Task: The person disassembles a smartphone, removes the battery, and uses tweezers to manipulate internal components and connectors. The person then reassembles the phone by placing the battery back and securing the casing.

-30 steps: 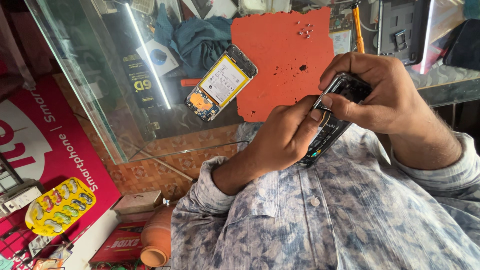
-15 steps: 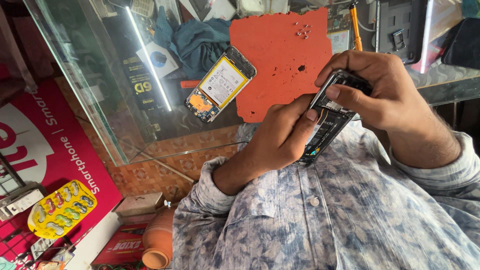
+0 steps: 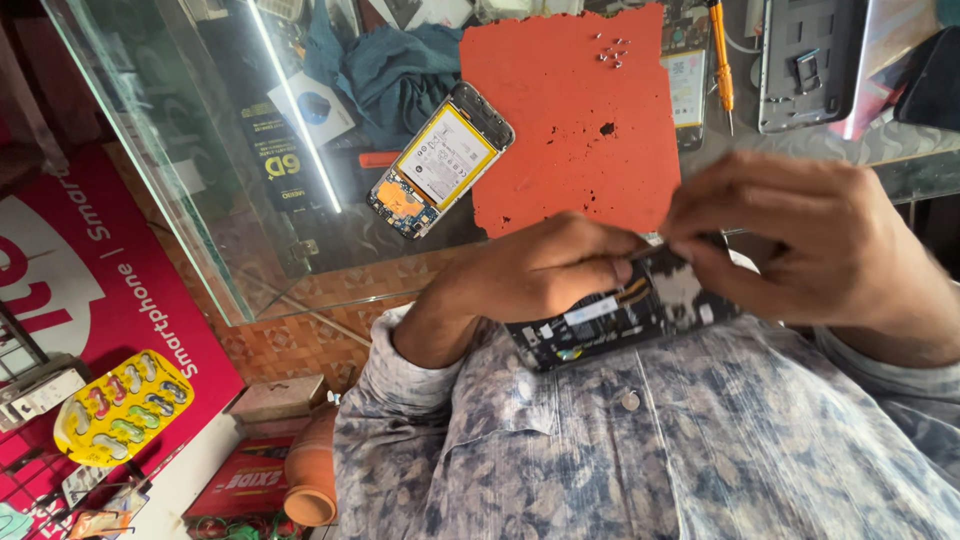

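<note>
Both hands have dropped lower and nearer the chest since the earlier frame, and the opened phone now lies nearly level instead of tilted upright.

Item, near: opened phone (image 3: 620, 318), dark, back cover off, circuit board, a white label strip and orange flex ribbons showing; held over the patterned shirt (image 3: 640, 450).
Left hand (image 3: 545, 275): closed round the phone's left part, also pinching a thin metal tool, kind unclear.
Right hand (image 3: 810, 245): closed on the phone's right end, fingertips meeting the tool tip; blurred.
Step, as judged: working an internal part loose or into place. Next move calls for a steady, light tip on the board.

Item, far: glass tabletop (image 3: 200, 200) bearing an orange mat (image 3: 570, 130) with small screws (image 3: 608, 50), a second phone (image 3: 440, 160) with its yellow battery bared, a screwdriver (image 3: 722, 60).
</note>
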